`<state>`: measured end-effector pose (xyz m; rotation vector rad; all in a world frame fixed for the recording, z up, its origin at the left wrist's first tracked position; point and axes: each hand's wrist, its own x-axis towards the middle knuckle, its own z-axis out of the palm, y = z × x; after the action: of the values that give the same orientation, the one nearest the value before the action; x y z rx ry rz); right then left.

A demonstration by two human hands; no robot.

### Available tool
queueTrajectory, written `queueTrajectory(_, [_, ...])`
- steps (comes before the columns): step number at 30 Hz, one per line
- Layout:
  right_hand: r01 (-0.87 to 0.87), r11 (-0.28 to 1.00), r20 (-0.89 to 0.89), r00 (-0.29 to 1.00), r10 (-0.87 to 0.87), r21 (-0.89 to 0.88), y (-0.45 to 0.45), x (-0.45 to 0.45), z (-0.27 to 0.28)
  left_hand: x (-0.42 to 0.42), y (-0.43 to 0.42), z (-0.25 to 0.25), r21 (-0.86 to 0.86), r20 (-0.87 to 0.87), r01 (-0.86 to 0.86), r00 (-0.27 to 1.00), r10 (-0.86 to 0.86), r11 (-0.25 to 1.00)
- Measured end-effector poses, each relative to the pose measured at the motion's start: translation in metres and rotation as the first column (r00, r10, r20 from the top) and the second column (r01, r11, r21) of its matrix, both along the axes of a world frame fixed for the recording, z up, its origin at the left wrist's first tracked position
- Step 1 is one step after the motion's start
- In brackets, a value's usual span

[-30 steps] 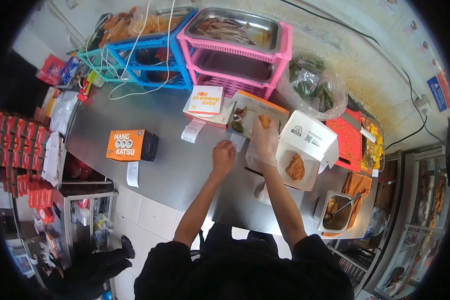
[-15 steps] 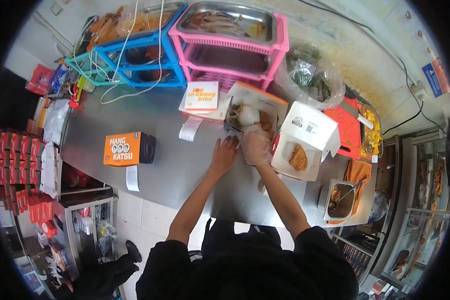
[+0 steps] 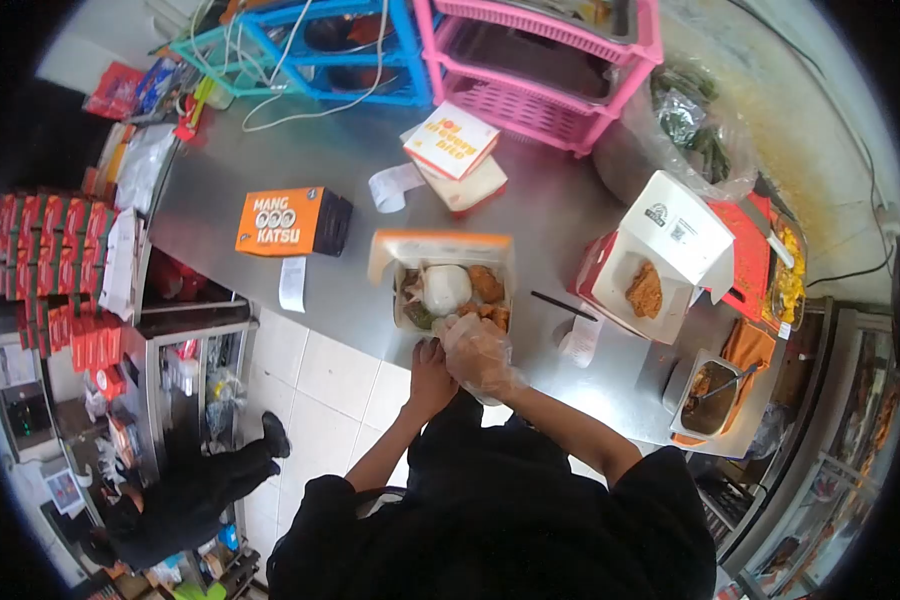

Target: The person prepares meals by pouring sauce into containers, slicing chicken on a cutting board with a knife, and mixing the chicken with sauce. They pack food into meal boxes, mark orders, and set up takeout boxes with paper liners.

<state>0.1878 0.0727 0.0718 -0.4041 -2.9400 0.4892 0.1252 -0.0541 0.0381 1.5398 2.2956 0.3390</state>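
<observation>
An open takeaway food box (image 3: 398,312) sits near the counter's front edge, its orange-edged lid (image 3: 445,240) raised at the back. Inside are a white mound of rice (image 3: 445,288), fried chicken pieces (image 3: 485,284) on the right and greens (image 3: 417,314) on the left. My right hand (image 3: 478,352), in a clear plastic glove, has its fingers together at the box's front rim, close to the chicken. Beside it, my bare left hand (image 3: 433,380) is curled against the front of the box. What either hand grips is hidden.
To the right stand an open white box (image 3: 625,312) with a fried piece (image 3: 645,290), a dark stick (image 3: 564,304), a receipt (image 3: 580,343) and a metal pan (image 3: 705,395). An orange carton (image 3: 282,220) is at left. Pink racks (image 3: 540,125) stand behind. Another person (image 3: 185,505) is at lower left.
The food box has come from the back of the counter to its front edge, now facing me. Both hands have drawn back toward my body with it. The view has shifted.
</observation>
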Motion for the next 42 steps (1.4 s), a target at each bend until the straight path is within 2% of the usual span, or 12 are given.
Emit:
queueTrajectory(13, [-0.087, 0.996, -0.133, 0.987, 0.088, 0.013, 0.053, -0.021, 0.051, 0.003, -0.013, -0.003, 0.109, -0.1, -0.04, 0.994, 0.051, 0.993])
queueTrajectory(19, [-0.089, 0.996, -0.024, 0.996, 0.089, 0.005, 0.02, -0.005, -0.026, 0.027, 0.005, -0.01, 0.17, -0.047, -0.04, 0.998, 0.048, 0.985])
queueTrajectory(22, [-0.012, 1.0, -0.268, 0.963, 0.008, -0.012, 0.018, 0.002, 0.026, 0.019, -0.002, 0.02, 0.034, 0.214, -0.199, 0.959, 0.187, 0.979])
queueTrajectory(23, [0.153, 0.916, -0.335, 0.898, -0.286, -0.372, 0.023, 0.007, 0.023, 0.01, -0.013, 0.006, 0.252, 0.204, -0.317, 0.941, 0.27, 0.914])
queueTrajectory(25, [0.484, 0.759, -0.43, 0.629, -0.647, -0.434, 0.041, 0.008, 0.028, -0.021, -0.007, 0.01, 0.514, 0.242, -0.544, 0.834, 0.497, 0.663])
queueTrajectory(27, [0.657, 0.695, -0.351, 0.603, -0.717, -0.292, 0.06, -0.006, 0.078, -0.069, 0.029, 0.049, 0.604, 0.317, -0.55, 0.83, 0.46, 0.576])
queueTrajectory(28, [0.62, 0.663, -0.088, 0.699, -0.71, -0.42, 0.069, -0.006, 0.091, -0.088, 0.042, 0.057, 0.612, 0.379, -0.554, 0.831, 0.406, 0.563])
queueTrajectory(29, [0.598, 0.597, 0.165, 0.767, -0.62, -0.535, 0.078, -0.004, 0.097, -0.113, 0.047, 0.054, 0.53, 0.313, -0.478, 0.878, 0.362, 0.701])
queueTrajectory(32, [0.542, 0.839, 0.078, 0.84, -0.537, -0.053, 0.103, 0.015, 0.072, -0.15, 0.044, 0.065, 0.353, 0.179, -0.352, 0.935, 0.307, 0.867])
queueTrajectory(33, [0.539, 0.838, 0.114, 0.841, -0.529, -0.089, 0.102, 0.018, 0.064, -0.153, 0.044, 0.069, 0.308, 0.14, -0.326, 0.945, 0.296, 0.894])
queueTrajectory(38, [0.595, 0.63, 0.073, 0.753, -0.654, -0.5, 0.077, 0.017, 0.041, -0.13, 0.026, 0.048, 0.143, 0.741, -0.446, 0.64, 0.203, 0.883])
queueTrajectory(42, [0.474, 0.698, -0.019, 0.82, -0.572, -0.537, 0.069, 0.023, 0.02, -0.127, 0.018, 0.038, 0.011, 0.885, -0.473, 0.415, 0.212, 0.881])
